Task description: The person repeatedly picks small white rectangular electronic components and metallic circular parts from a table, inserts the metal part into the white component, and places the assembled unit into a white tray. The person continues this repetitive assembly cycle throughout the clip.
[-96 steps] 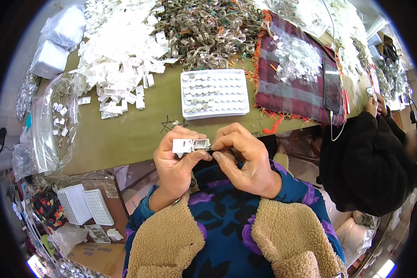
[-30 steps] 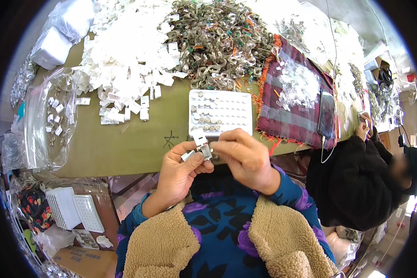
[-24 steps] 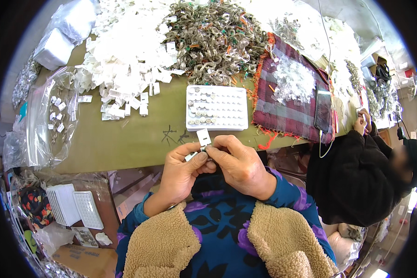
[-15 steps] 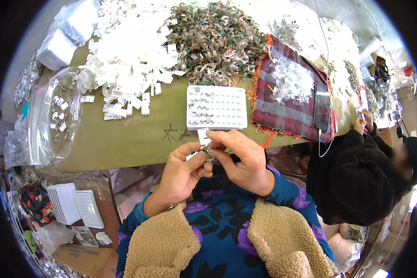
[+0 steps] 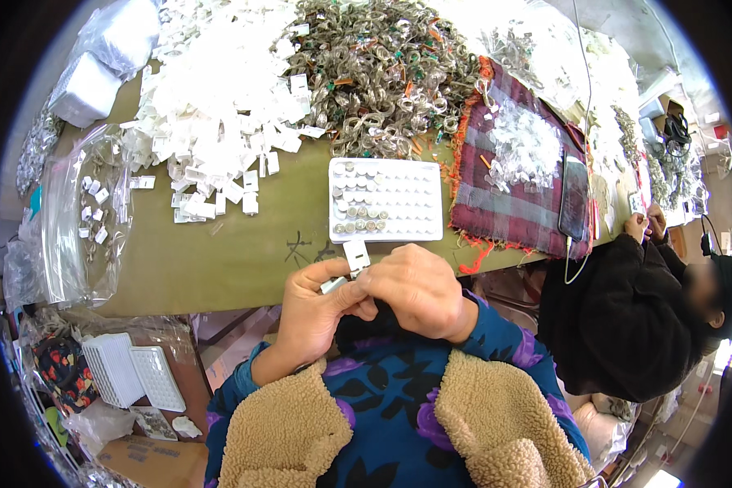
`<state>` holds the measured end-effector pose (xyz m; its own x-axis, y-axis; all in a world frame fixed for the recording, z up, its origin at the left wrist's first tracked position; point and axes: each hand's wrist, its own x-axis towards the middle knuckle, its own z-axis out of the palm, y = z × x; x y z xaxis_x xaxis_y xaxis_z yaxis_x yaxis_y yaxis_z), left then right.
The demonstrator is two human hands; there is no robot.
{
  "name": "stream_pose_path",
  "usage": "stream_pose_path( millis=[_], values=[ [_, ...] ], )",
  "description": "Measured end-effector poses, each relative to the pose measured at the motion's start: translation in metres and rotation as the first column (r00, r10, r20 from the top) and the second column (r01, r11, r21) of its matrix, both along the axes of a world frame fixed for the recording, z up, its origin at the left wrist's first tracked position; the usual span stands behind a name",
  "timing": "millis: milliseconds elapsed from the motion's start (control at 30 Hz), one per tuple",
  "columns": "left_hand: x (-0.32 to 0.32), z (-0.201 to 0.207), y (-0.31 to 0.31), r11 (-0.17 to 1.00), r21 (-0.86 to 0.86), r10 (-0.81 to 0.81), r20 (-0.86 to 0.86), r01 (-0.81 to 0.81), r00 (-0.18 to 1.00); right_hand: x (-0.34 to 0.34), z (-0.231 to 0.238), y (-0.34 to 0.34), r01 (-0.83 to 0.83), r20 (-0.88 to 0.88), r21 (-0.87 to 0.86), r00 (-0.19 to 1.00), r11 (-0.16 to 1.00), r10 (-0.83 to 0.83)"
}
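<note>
At the heaped green table [image 5: 228,264], both hands [image 5: 307,313] [image 5: 415,289] touch a casing [image 5: 355,255].

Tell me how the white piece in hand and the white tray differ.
The piece is small, the tray much larger. The left hand holds the piece; the tray lies on the table. Fingers partly hide the piece; the tray shows rows of round parts. Both are white.

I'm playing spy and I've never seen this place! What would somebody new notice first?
Probably the huge heap of white plastic pieces at the back left of the green table, beside the grey-brown tangle in the back middle. Then the maroon checked cloth, just right of the white tray. Near the table's front edge, the left hand holds a small white part, with the right hand against it.
</note>
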<state>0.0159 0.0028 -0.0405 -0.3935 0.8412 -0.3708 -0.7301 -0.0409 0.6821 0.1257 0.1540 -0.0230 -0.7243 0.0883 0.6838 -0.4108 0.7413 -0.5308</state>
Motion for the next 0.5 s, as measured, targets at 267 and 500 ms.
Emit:
stream_pose_path(
  millis=[267, 500],
  values=[
    [-0.01, 0.003, 0.001, 1.0, -0.016, 0.007, 0.03, -0.007, 1.0, -0.012, -0.002, 0.018, 0.464, 0.238, -0.081, 0.869, 0.882, -0.435],
    [-0.014, -0.002, 0.005, 0.999, -0.039, 0.015, 0.026, -0.014, 1.0, -0.019, -0.009, 0.03, 0.362, 0.221, 0.003, 0.909, 0.932, -0.353]
  ],
)
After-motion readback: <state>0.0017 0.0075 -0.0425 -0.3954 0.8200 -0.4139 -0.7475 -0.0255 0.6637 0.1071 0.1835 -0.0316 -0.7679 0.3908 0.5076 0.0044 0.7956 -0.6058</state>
